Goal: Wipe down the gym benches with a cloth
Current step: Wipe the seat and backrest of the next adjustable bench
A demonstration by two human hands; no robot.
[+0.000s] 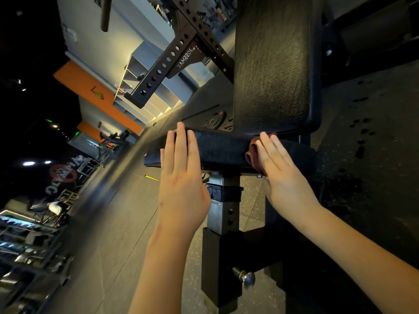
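The left hand point(181, 177) lies flat on the small black bench pad point(222, 148). Its fingers are straight, so its grip is wide and holds nothing. The right hand point(281, 173) presses a dark red cloth point(252, 152) against the same pad, near the other end. Its fingers are straight too, so that grip is also wide. A bigger black pad point(272, 75) sits just behind. A metal post point(223, 214) stands under the small pad.

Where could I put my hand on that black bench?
The small pad is bare between the left hand and the cloth under the right hand. The big pad beyond it is bare all over. The small pad's two ends are crowded by hands.
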